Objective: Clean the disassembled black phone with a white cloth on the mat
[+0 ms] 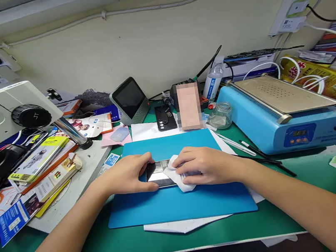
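A glossy dark phone lies flat on the blue mat, bright reflections on its upper face. At its left end, my left hand grips it, thumb along the near edge and fingers at the far edge. A crumpled white tissue is pinched in the fingers of my right hand and rests against the phone's face. The tissue and my right hand cover the phone's right end.
A blue heated plate machine stands on the right, with white tweezers and a glass jar beside it. A microscope reaches in from the left over boxes. Behind the mat are another phone and a smart display.
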Demonstrator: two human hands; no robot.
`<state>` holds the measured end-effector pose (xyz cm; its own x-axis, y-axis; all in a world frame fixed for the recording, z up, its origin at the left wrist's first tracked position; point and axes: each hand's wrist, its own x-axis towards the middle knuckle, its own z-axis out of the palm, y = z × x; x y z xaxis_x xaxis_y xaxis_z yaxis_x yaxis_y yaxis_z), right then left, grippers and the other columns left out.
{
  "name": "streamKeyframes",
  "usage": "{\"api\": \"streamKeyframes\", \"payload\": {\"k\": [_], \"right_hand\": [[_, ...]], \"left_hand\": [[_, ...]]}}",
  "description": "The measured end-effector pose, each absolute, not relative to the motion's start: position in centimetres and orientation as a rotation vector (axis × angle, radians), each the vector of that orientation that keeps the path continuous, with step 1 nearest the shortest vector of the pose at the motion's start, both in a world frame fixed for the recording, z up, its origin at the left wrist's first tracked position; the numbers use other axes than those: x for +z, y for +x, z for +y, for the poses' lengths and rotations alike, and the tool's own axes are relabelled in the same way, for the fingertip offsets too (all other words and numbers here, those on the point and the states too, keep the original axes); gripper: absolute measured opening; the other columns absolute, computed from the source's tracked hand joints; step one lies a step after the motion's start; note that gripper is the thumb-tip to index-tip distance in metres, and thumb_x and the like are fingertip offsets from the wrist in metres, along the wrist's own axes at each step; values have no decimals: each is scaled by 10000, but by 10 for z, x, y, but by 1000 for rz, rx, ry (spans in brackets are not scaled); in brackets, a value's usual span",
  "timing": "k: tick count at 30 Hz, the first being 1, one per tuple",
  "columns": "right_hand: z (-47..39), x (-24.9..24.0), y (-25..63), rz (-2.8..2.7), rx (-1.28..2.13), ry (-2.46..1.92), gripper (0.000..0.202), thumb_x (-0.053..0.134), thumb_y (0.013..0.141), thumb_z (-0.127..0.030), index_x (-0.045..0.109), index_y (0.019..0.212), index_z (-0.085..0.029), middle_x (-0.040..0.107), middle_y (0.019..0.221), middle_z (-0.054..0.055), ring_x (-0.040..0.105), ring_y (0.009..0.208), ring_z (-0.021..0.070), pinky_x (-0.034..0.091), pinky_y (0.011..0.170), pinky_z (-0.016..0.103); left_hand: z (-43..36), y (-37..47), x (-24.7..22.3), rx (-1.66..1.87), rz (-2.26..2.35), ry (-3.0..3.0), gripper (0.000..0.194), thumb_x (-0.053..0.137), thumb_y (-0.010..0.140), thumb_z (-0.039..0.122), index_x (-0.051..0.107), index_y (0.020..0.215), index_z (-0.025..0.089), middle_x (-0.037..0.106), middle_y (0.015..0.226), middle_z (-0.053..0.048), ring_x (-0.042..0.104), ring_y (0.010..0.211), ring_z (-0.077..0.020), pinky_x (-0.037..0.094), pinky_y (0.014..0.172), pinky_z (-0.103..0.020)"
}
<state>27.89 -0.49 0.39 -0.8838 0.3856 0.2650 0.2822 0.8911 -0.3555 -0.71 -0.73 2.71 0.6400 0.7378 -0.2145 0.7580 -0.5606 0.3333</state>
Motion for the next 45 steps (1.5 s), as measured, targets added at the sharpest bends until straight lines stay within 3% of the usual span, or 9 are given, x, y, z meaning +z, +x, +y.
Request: {"api": "streamKeyframes", "payload": {"k": [26,33,45], "right_hand": [[-5,4,277,-2731,382,-486,174,663,936,-255,761,1046,-161,716,1222,86,637,1033,219,551,836,335],[-4,2,277,-2717,338,-464,162,663,930,-252,769,1017,-166,719,1216,91,640,1016,214,561,823,342],[-3,0,278,-2698,292,-434,153,631,943,-206,774,974,-162,731,1190,88,654,994,203,563,792,327]], "left_hand": [[-8,-7,30,-80,1192,2462,511,635,818,645,560,1090,218,603,856,-3,583,765,-202,377,646,-285],[-6,-8,28,-98,1175,2449,673,663,747,752,553,1129,209,614,892,-17,590,785,-211,379,659,-284],[-7,-9,27,-104,1184,2459,683,682,727,755,554,1131,219,624,895,-11,596,790,-212,375,658,-282]]}}
